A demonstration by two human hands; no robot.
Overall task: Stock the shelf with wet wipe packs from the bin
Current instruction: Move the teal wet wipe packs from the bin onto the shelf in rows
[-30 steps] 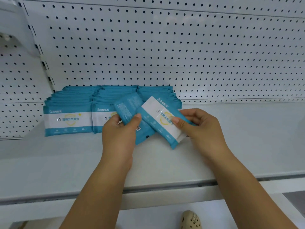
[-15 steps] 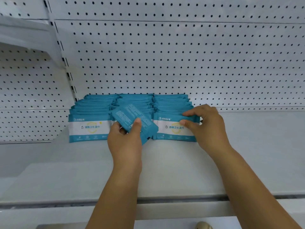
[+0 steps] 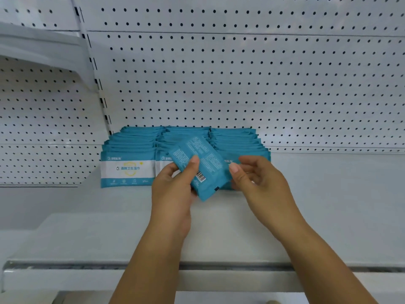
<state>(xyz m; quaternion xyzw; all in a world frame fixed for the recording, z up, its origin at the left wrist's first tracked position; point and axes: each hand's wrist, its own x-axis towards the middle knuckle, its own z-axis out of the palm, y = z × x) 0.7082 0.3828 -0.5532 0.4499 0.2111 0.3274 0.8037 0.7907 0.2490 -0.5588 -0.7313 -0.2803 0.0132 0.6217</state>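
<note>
Wet wipe pack (image 3: 201, 167), teal and turned back-side-out so its barcode (image 3: 200, 177) shows, hangs tilted in the air just in front of the stocked rows on the white shelf (image 3: 328, 205). The left hand (image 3: 173, 189) grips it at its lower left, thumb pressed on the side facing the camera and fingers curled behind. The right hand (image 3: 260, 185) hovers at the pack's right edge with fingers loosely curled and nothing in its hold. Its thumb tip lies at that edge, but contact cannot be made out.

The step in hand looks like placing: the pack is at the shelf but not yet set down, and it faces the wrong way compared with those on display. The next move probably calls for turning it so the white label band faces out. It would then be squared upright and stood at the front of a row, flush with its neighbours. Which row it is meant for cannot be told.

By count, one pack is in hand. Three rows stand side by side against the pegboard back panel (image 3: 241, 73): the left row (image 3: 129, 170), the middle row (image 3: 186, 132) and the right row (image 3: 236, 139). Each is many packs deep, but only overlapping top edges show, so no exact tally is possible. The left row's front label is fully visible; the other two are partly hidden by the hands and the held pack. The bin is out of view.
</note>
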